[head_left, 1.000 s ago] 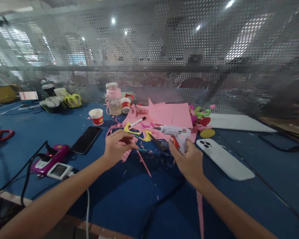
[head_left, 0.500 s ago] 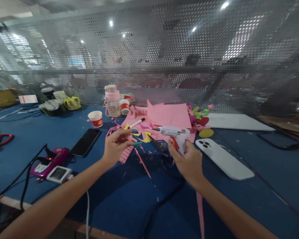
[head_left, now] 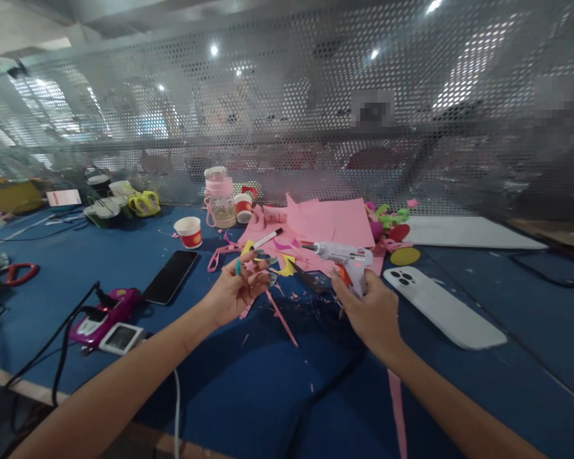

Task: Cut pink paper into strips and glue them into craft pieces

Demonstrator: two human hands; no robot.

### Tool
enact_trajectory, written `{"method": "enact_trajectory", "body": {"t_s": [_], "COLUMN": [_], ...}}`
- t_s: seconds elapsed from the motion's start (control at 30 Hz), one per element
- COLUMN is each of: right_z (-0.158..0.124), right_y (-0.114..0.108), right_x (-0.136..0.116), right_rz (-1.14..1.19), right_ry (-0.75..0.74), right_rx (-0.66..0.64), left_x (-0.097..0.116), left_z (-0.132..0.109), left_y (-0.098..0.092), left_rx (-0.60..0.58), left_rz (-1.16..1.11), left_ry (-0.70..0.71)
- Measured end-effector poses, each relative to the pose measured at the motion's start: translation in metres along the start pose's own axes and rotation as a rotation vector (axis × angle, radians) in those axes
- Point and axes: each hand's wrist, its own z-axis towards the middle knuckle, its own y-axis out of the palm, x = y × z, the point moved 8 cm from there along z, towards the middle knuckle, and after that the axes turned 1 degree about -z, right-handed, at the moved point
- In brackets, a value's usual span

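Observation:
My left hand (head_left: 236,288) is turned with its palm partly up, its fingers curled and long teal nails showing. A small pink piece (head_left: 250,265) shows between the thumb and fingers and seems held there; its exact shape is hard to make out. My right hand (head_left: 367,309) grips a white glue gun (head_left: 347,255) by its handle, fingers by the orange trigger (head_left: 344,275). The gun's nozzle points left, above pink sheets (head_left: 332,223) and near the left fingertips. Dark scissors (head_left: 310,278) lie below the gun, partly hidden. A marker (head_left: 266,238) rests on the pink sheets.
A black phone (head_left: 171,276) and a magenta power strip (head_left: 106,312) with cables lie left. A paper cup (head_left: 189,233) and a pink-lidded bottle (head_left: 220,199) stand behind. On the right lies a white phone (head_left: 444,308). A perforated metal screen (head_left: 287,115) borders the table.
My left hand has rotated palm upward, its thumb now upright and its fingers curled. My right hand still holds the glue gun in much the same place. The whole view has shifted slightly.

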Motion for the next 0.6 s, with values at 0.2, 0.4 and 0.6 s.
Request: {"method": "enact_trajectory", "body": {"t_s": [0.2,0.4,0.6], "right_z": [-0.001,-0.001,-0.008], "right_y": [0.001,-0.002,-0.007], "right_x": [0.002,0.001,-0.016], "right_rz": [-0.020,-0.019,-0.027], "right_ry": [-0.003,0.000,-0.180], "right_rx": [-0.004,0.015,0.097], "left_x": [-0.002,0.005,0.036], "left_z": [-0.003,0.006,0.001], "left_y": [0.004,-0.005,-0.009], "left_rx": [0.034,0.021,0.085], "left_rz": [-0.060,0.025,0.578], "left_ry": [-0.077,0.076,0.515]}}
